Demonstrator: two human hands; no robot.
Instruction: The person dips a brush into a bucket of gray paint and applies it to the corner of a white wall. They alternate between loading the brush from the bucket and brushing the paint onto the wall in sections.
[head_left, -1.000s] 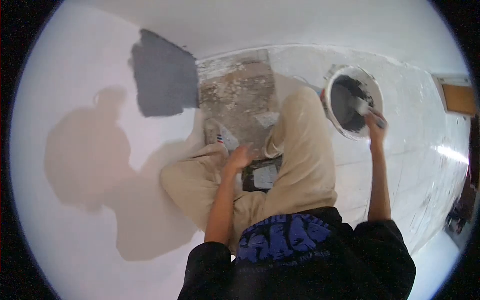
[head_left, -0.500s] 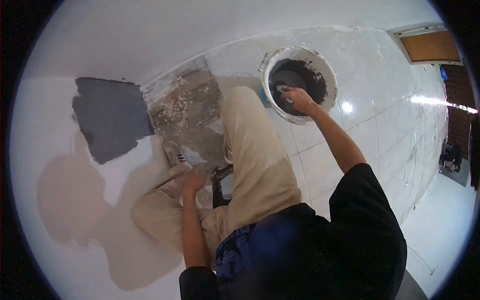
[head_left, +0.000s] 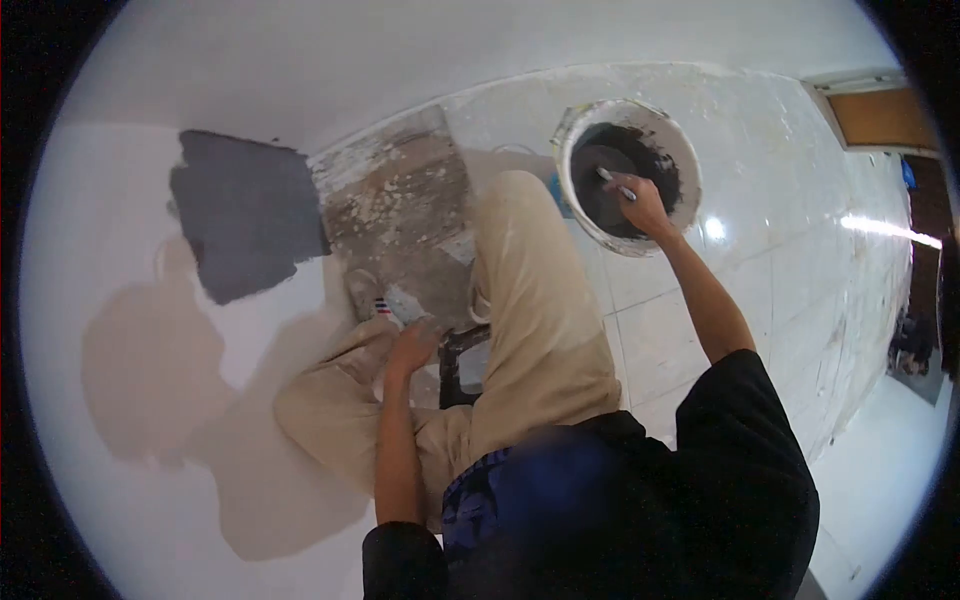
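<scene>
In the head view my right hand point(head_left: 645, 205) reaches into a white bucket point(head_left: 690, 195), its fingers closed around a tool with a short pale handle point(head_left: 628, 192). The tool's working end is hidden. Dark grey paste point(head_left: 600, 200) coats the bucket's inside and lies at its bottom. My left hand point(head_left: 413, 345) hangs low between my legs, in front of my bent left leg and close to my shoe; its fingers are too blurred to make out. To the left, a dark grey coated patch point(head_left: 245, 215) covers part of the white wall point(head_left: 110, 230).
A stained, speckled board point(head_left: 400, 190) lies along the wall beside the patch. Under me shows a dark stool point(head_left: 455, 365). Pale glossy tiles point(head_left: 740, 290) spread around the bucket. At the far right are a brown panel point(head_left: 885, 118) and a dark bundle point(head_left: 912, 340).
The whole view has shifted, so wall patch and bucket now appear further right. Inside the bucket my right hand has turned, showing more of the tool's pale handle.
</scene>
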